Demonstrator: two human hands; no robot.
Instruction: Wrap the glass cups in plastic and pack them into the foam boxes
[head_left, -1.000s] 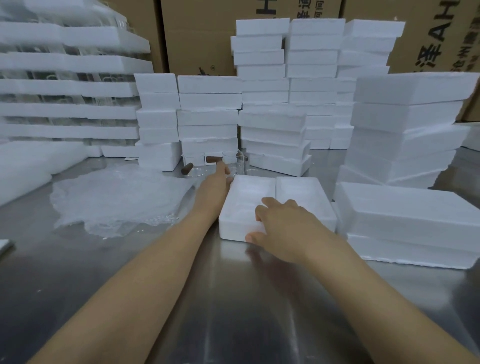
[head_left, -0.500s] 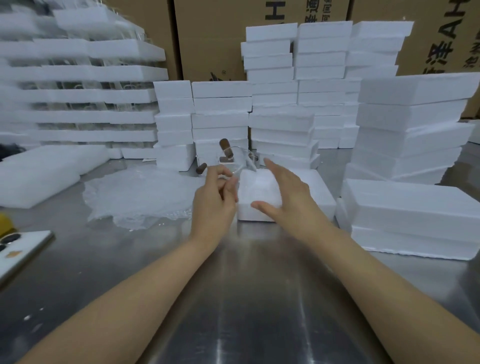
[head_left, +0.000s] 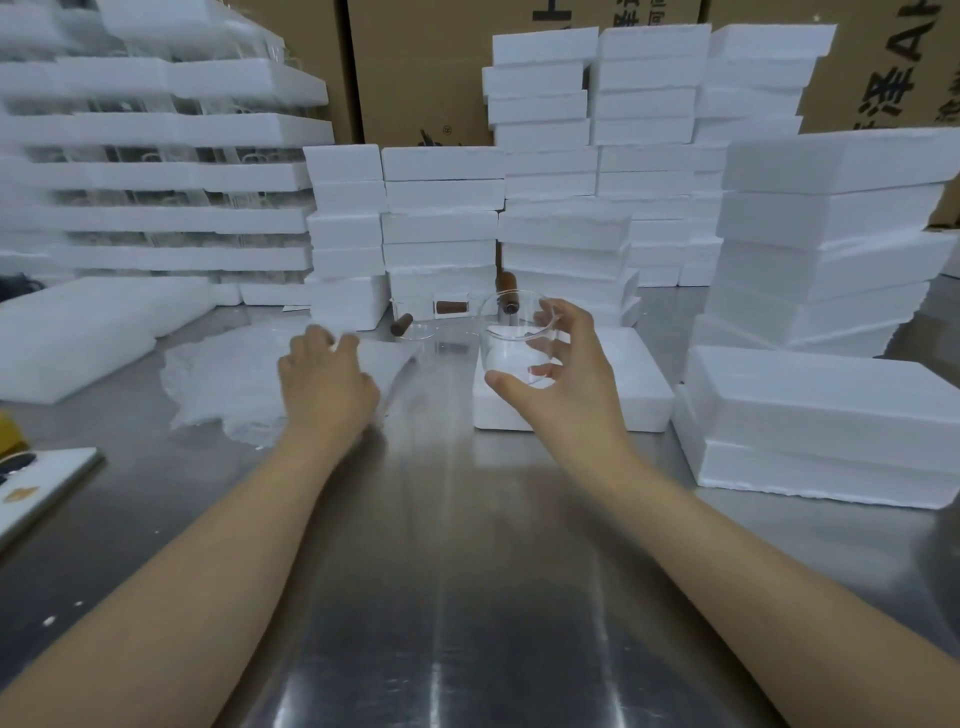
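The right grip (head_left: 571, 384) is grasping a clear glass cup (head_left: 514, 343) just above a foam box (head_left: 639, 384) on the counter (head_left: 457, 545). The left grip (head_left: 324, 384) is reaching over the plastic sheets (head_left: 223, 379); its blurred fingertips are hiding whether it is pinching anything.

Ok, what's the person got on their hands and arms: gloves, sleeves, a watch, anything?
Nothing worn that shows. The left hand and right hand are bare, with no gloves, rings or wristbands visible. The left forearm and right forearm are also uncovered, with no sleeves as far as the picture's lower edge.
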